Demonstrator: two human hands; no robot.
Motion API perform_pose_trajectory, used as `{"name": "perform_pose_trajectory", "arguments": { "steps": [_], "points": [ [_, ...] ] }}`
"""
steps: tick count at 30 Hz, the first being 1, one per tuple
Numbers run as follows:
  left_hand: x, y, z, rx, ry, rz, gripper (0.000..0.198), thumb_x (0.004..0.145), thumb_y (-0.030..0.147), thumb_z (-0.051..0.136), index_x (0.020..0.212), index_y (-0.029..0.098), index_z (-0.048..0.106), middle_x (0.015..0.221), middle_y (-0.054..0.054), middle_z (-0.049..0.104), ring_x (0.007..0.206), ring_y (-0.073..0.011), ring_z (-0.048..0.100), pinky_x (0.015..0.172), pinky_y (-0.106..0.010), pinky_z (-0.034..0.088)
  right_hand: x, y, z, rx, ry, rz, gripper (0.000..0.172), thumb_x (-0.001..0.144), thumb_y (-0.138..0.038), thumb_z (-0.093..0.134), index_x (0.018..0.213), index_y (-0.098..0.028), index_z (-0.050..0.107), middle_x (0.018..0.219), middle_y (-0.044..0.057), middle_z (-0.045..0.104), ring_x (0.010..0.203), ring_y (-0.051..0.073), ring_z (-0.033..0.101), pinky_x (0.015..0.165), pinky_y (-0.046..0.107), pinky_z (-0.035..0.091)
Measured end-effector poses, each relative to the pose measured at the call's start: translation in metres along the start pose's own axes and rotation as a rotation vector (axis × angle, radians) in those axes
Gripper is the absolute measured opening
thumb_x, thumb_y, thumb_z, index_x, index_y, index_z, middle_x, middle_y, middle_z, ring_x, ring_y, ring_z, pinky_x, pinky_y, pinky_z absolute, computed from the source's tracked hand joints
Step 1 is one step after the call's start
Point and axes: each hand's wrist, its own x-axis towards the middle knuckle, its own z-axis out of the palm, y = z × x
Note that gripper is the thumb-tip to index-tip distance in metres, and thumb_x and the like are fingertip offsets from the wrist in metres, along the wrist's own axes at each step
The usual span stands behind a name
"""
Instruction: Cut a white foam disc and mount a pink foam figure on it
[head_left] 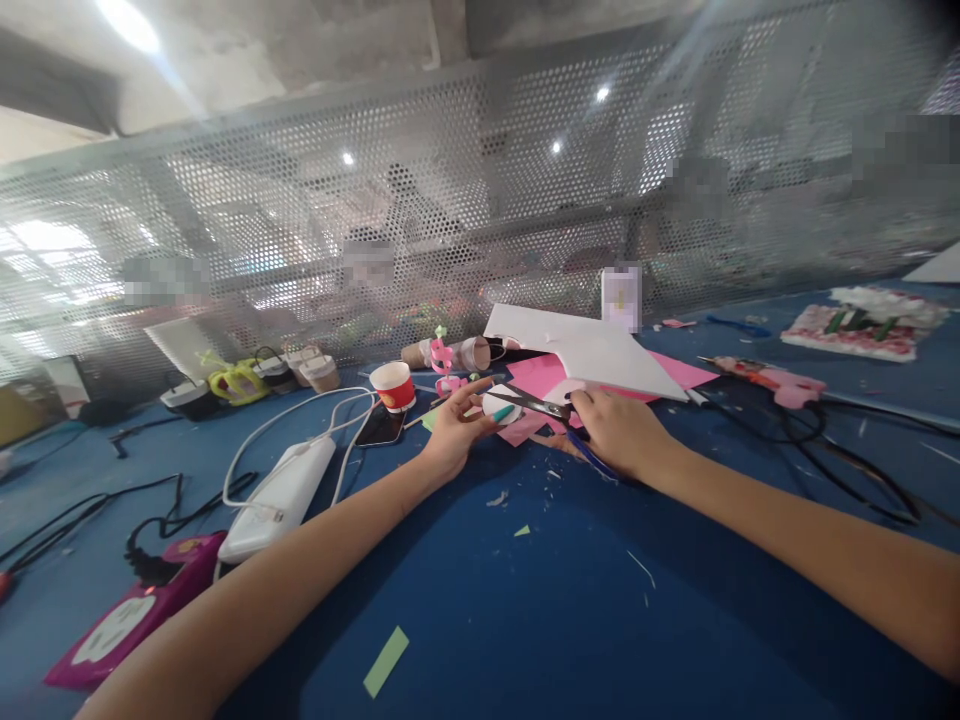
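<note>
My left hand [454, 430] is closed on a small round white piece [501, 404] with a bit of green on it, held just above the blue table [570, 600]. My right hand [619, 430] grips blue-handled scissors [551, 408], whose blades reach left to the white piece. Pink paper [544, 378] lies under and behind both hands, with a white foam board [592, 350] on top of it.
A red paper cup [394, 385], a phone [380, 427], a white power bank with cables [279, 495] and cardboard tubes [450, 352] lie to the left. A glue gun [765, 380] and black cables sit right. Paper scraps dot the table. People sit behind the perforated metal screen [480, 200].
</note>
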Motion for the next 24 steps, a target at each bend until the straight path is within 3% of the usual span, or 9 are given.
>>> {"name": "perform_pose_trajectory", "arguments": {
  "steps": [7,13,18,24],
  "points": [
    [-0.0033,0.0029,0.0051,-0.014,-0.109,-0.089,0.061,0.050,0.013,0.082,0.107,0.019,0.063,0.110,-0.007,0.066,0.088,-0.0165,0.066,0.077,-0.028,0.056,-0.0004,-0.0025,0.0001,-0.035,-0.017,0.013,0.059,0.089,-0.056,0.030,0.106,-0.006,0.056,0.095,0.021,0.063,0.082,0.031,0.061,0.052,0.031,0.028],
    [-0.0010,-0.0011,0.0014,0.006,-0.022,-0.054,0.047,0.051,0.016,0.082,0.095,0.017,0.063,0.102,-0.005,0.068,0.075,-0.0128,0.066,0.069,-0.025,0.056,-0.0023,-0.0033,0.0035,-0.055,0.064,0.013,0.060,0.088,-0.059,0.031,0.103,-0.007,0.057,0.092,0.020,0.063,0.082,0.031,0.061,0.052,0.030,0.028],
    [-0.0006,-0.0012,0.0012,0.024,-0.034,-0.051,0.041,0.050,0.018,0.083,0.083,0.016,0.060,0.098,-0.003,0.069,0.072,-0.0122,0.066,0.065,-0.024,0.055,-0.0025,-0.0022,0.0065,-0.067,0.072,0.011,0.059,0.088,-0.057,0.031,0.105,-0.007,0.057,0.093,0.020,0.063,0.081,0.031,0.061,0.052,0.031,0.028],
    [-0.0014,0.0011,0.0021,-0.006,-0.050,-0.080,0.044,0.049,0.017,0.084,0.084,0.016,0.056,0.082,-0.001,0.070,0.071,-0.0143,0.067,0.064,-0.025,0.055,-0.0026,-0.0022,0.0060,-0.071,0.057,-0.002,0.057,0.089,-0.056,0.032,0.107,-0.007,0.057,0.093,0.019,0.064,0.081,0.030,0.061,0.051,0.031,0.027]
  ]
}}
